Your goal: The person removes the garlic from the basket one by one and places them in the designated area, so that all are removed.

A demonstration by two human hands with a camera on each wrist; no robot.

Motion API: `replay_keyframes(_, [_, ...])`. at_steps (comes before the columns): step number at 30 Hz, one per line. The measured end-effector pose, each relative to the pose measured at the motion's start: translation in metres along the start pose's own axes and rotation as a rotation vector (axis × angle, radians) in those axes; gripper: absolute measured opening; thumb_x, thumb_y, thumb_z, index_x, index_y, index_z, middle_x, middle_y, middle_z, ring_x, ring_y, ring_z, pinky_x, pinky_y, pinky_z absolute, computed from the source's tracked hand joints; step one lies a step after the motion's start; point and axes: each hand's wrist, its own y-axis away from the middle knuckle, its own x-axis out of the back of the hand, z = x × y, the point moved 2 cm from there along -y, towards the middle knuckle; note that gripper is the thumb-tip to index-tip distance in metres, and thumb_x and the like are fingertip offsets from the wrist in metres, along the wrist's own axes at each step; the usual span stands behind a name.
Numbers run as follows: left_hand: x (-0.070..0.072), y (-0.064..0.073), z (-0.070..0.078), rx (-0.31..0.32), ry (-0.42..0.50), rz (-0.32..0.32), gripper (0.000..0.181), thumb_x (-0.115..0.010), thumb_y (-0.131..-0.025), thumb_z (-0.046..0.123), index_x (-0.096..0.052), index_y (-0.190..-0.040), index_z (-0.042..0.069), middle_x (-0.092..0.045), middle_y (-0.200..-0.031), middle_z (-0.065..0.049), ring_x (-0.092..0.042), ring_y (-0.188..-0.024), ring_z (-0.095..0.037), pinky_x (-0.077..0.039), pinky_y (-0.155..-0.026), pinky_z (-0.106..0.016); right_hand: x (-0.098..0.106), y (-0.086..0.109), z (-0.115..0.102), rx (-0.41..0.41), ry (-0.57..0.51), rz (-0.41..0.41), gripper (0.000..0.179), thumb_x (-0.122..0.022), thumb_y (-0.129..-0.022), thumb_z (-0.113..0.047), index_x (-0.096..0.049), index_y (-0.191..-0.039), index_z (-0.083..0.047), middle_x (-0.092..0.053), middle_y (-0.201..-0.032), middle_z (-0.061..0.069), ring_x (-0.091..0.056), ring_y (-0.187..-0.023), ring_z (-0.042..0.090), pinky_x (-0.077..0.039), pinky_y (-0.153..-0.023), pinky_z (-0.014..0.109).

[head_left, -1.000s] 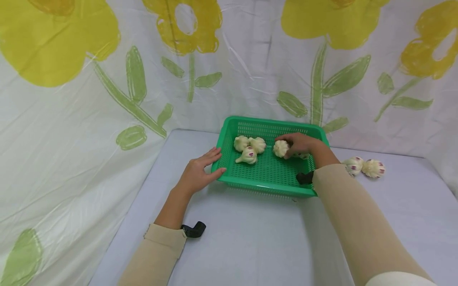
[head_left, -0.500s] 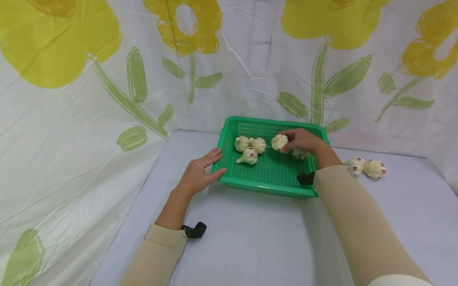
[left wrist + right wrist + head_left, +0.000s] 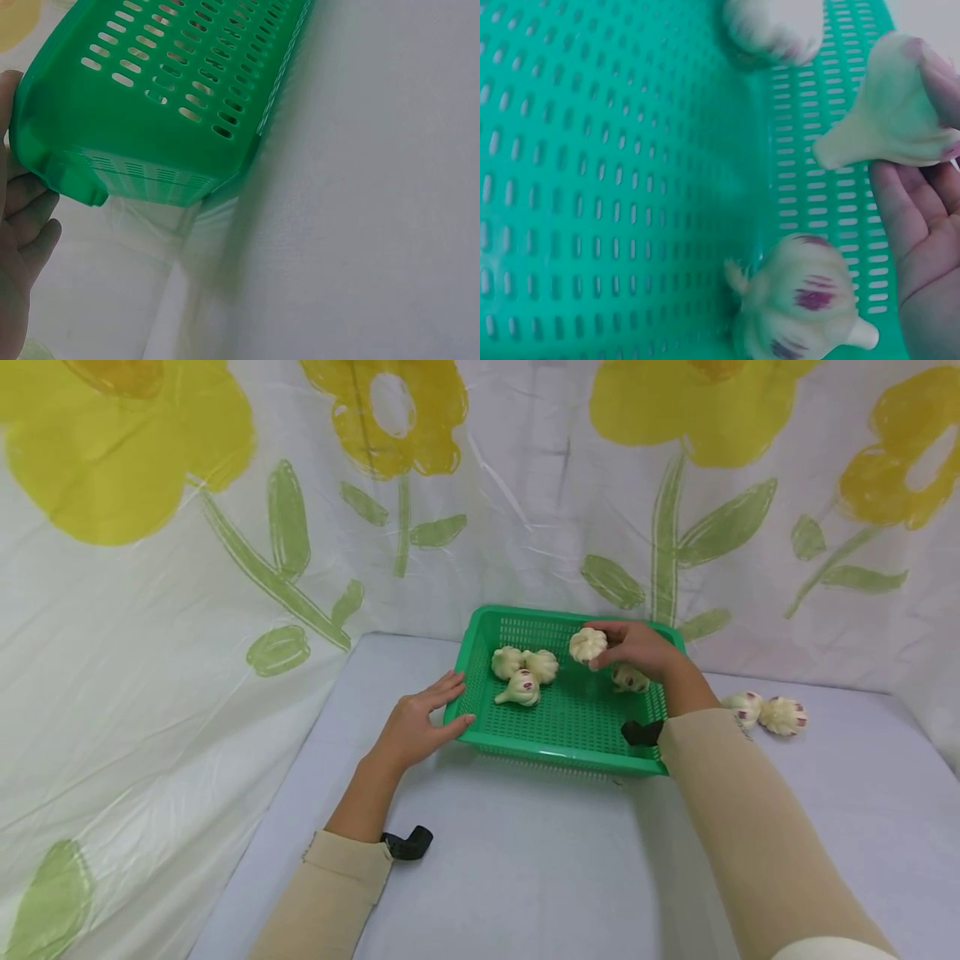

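My right hand (image 3: 641,650) pinches a garlic bulb (image 3: 587,646) between thumb and fingers, over the back part of a green plastic basket (image 3: 555,750). In the right wrist view the held bulb's pale stem points left, away from the fingers. Purple-marked garlic (image 3: 802,300) lies in the basket below that hand. At the basket's left end sit three more bulbs (image 3: 519,687) in a cluster. My left hand (image 3: 411,722) rests against the left rim, fingers extended. From the left wrist view, its fingertips touch the basket's lip (image 3: 75,180) from outside.
Two garlic bulbs (image 3: 783,716) lie on the pale tabletop (image 3: 487,860) right of the basket, partly behind the right sleeve. A white curtain (image 3: 517,543) with yellow flowers hangs behind and to the left. Each wrist carries a black camera mount (image 3: 408,842).
The right hand has raised the garlic bulb and moved it toward the basket's back rim, uncovering the garlic at the right end. The left hand has stayed at the left rim.
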Motion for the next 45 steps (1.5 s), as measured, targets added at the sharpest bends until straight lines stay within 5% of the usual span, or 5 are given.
replay_keyframes(16, [-0.003, 0.003, 0.0, 0.009, 0.017, -0.006, 0.056, -0.074, -0.088, 0.031, -0.06, -0.133, 0.001, -0.054, -0.144, -0.005, -0.048, -0.137, -0.019, -0.045, -0.106, -0.044, 0.013, 0.013, -0.014, 0.097, -0.109, 0.158, 0.077, -0.076, -0.086, -0.007, -0.038, -0.153, -0.013, -0.051, -0.145, 0.015, -0.061, -0.106, 0.0, -0.053, -0.089, 0.021])
replay_keyframes(25, [-0.002, 0.004, 0.0, 0.026, 0.01, -0.014, 0.057, -0.074, -0.089, 0.032, -0.06, -0.134, 0.002, -0.053, -0.145, -0.004, -0.047, -0.137, -0.018, -0.045, -0.106, -0.044, 0.04, 0.048, -0.036, 0.164, -0.062, 0.259, 0.073, -0.079, -0.083, -0.009, -0.046, -0.148, -0.014, -0.064, -0.119, -0.01, -0.063, -0.104, 0.002, -0.054, -0.083, 0.017])
replay_keyframes(30, [-0.003, 0.004, -0.001, 0.023, 0.013, -0.011, 0.057, -0.074, -0.089, 0.032, -0.059, -0.135, 0.002, -0.053, -0.145, -0.004, -0.048, -0.137, -0.019, -0.045, -0.106, -0.045, 0.057, 0.079, -0.038, 0.213, -0.098, 0.312, 0.072, -0.077, -0.084, -0.006, -0.045, -0.149, -0.014, -0.065, -0.118, -0.015, -0.063, -0.105, 0.001, -0.054, -0.081, 0.015])
replay_keyframes(45, [-0.002, 0.003, -0.004, 0.007, 0.02, 0.018, 0.055, -0.075, -0.088, 0.031, -0.061, -0.133, 0.002, -0.054, -0.144, -0.005, -0.049, -0.136, -0.02, -0.046, -0.106, -0.045, 0.109, 0.17, 0.045, 0.326, -0.655, 0.56, 0.075, -0.063, -0.082, 0.022, -0.047, -0.147, -0.012, -0.067, -0.121, -0.006, -0.068, -0.102, 0.003, -0.056, -0.077, 0.016])
